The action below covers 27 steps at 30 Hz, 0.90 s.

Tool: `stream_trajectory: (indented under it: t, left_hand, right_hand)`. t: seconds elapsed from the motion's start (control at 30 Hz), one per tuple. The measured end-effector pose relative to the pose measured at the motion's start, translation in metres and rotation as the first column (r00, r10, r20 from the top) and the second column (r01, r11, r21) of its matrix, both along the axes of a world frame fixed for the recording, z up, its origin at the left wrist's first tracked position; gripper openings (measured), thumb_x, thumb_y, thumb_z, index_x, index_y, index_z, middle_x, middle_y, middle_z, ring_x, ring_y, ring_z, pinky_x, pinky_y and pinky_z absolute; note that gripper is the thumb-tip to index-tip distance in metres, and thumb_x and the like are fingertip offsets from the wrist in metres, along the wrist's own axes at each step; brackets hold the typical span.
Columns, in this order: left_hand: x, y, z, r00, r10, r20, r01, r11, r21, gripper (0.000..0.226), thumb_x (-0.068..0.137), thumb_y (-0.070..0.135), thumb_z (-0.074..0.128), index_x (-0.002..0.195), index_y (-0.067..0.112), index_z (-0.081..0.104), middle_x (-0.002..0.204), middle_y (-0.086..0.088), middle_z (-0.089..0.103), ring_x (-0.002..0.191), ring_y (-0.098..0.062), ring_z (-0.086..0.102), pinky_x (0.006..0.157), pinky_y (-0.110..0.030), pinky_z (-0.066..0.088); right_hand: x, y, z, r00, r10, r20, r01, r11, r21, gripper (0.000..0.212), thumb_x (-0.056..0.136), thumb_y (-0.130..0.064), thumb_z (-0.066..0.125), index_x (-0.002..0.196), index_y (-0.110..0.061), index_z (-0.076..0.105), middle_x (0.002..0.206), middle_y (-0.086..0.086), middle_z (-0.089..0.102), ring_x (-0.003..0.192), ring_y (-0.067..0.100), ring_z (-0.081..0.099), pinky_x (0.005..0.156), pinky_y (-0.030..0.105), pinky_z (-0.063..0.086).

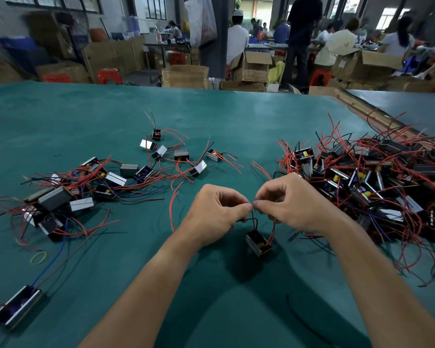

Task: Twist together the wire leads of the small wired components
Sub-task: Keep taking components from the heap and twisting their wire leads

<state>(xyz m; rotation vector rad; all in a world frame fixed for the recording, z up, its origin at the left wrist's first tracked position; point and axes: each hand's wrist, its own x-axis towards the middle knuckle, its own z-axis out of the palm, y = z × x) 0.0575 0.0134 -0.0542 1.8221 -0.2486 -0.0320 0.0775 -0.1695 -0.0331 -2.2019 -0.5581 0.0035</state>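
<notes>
A small boxy component [258,243] with a metal side and a yellow part hangs just above the green table [236,126] by its wire leads. My left hand [217,213] pinches its black lead between thumb and forefinger. My right hand [288,200] pinches the wire too, fingertip to fingertip with the left, and a red lead [271,233] runs down from it to the component. The wire ends are hidden inside my fingers.
A big tangled heap of components with red and black leads [377,182] lies at the right. A looser group [91,187] spreads at the left, and a longer module [17,307] sits at the near left. A yellow rubber band [38,257] lies nearby. People sit among cardboard boxes beyond the table.
</notes>
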Motion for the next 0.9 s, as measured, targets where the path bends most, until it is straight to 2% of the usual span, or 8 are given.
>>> stream_trajectory:
  t: [0.4, 0.6, 0.73, 0.9]
  left_hand:
    - [-0.0008, -0.0003, 0.0012, 1.000, -0.006, -0.016, 0.006, 1.000, -0.003, 0.016, 0.086, 0.005, 0.068, 0.070, 0.009, 0.070, 0.055, 0.002, 0.063, 0.046, -0.012, 0.044, 0.045, -0.020, 0.036]
    - [-0.0007, -0.0020, 0.0024, 1.000, -0.007, -0.013, 0.007, 1.000, -0.002, 0.017, 0.085, 0.003, 0.068, 0.069, 0.010, 0.069, 0.053, 0.004, 0.062, 0.044, -0.008, 0.044, 0.045, -0.020, 0.036]
    - [-0.0006, -0.0017, 0.0020, 1.000, -0.003, -0.008, 0.003, 1.000, 0.008, 0.022, 0.085, 0.003, 0.068, 0.066, 0.014, 0.068, 0.052, 0.006, 0.062, 0.043, -0.005, 0.044, 0.045, -0.018, 0.036]
    - [0.0000, -0.0013, 0.0001, 1.000, 0.007, 0.007, -0.007, 1.000, 0.019, 0.023, 0.084, 0.004, 0.069, 0.064, 0.016, 0.068, 0.053, 0.005, 0.062, 0.042, -0.006, 0.044, 0.044, -0.017, 0.036]
  right_hand:
    - [-0.0010, 0.0013, -0.0012, 0.999, 0.045, -0.007, -0.045, 0.999, -0.021, 0.015, 0.086, -0.011, 0.070, 0.073, -0.017, 0.070, 0.059, -0.011, 0.065, 0.052, -0.002, 0.053, 0.056, 0.018, 0.044]
    - [-0.0007, 0.0013, -0.0013, 0.998, 0.064, 0.016, -0.063, 0.997, -0.036, 0.015, 0.085, -0.009, 0.068, 0.072, -0.017, 0.070, 0.064, -0.001, 0.069, 0.053, 0.003, 0.055, 0.055, 0.024, 0.048]
    - [-0.0004, 0.0013, -0.0021, 0.999, 0.039, 0.023, -0.039, 0.999, -0.010, 0.013, 0.084, -0.009, 0.070, 0.076, -0.019, 0.071, 0.068, -0.004, 0.071, 0.057, 0.003, 0.060, 0.058, 0.025, 0.051]
    - [0.0000, 0.0014, -0.0009, 0.998, 0.054, 0.039, -0.052, 0.997, -0.051, 0.014, 0.086, -0.009, 0.068, 0.077, -0.020, 0.072, 0.068, -0.007, 0.070, 0.060, 0.020, 0.065, 0.060, 0.033, 0.054]
